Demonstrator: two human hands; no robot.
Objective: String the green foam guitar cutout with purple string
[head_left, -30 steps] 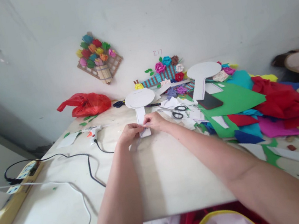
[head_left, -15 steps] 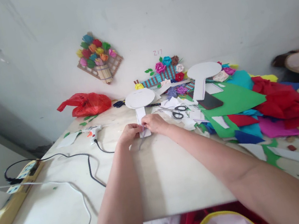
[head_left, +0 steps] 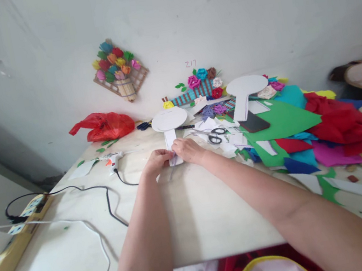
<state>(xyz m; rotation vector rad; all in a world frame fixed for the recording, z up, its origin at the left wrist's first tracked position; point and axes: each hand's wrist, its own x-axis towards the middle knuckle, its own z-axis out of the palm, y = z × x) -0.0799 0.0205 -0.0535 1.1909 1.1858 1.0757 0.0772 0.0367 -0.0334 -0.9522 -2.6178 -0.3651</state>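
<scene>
A white paddle-shaped cutout [head_left: 169, 120], with a round head and straight handle, lies on the table in front of me. A thin purplish yarn [head_left: 172, 172] crosses the lower handle, and its loose end trails toward me. My left hand [head_left: 157, 162] is closed at the handle's left edge, fingertips pinching the yarn. From the right, my right hand [head_left: 188, 150] presses over the handle with its fingers closed at the same yarn. The fingertips partly hide the crossing point.
A hot glue gun [head_left: 113, 161] lies left, its black cord crossing the table toward a power strip [head_left: 24, 223]. Scissors [head_left: 215, 137] rest among white scraps. A second paddle cutout [head_left: 246, 89] and coloured sheets [head_left: 286, 117] crowd the right. A red bag [head_left: 105, 126] sits behind.
Both hands stay at the handle with almost no movement. The loose yarn end has shifted slightly.
</scene>
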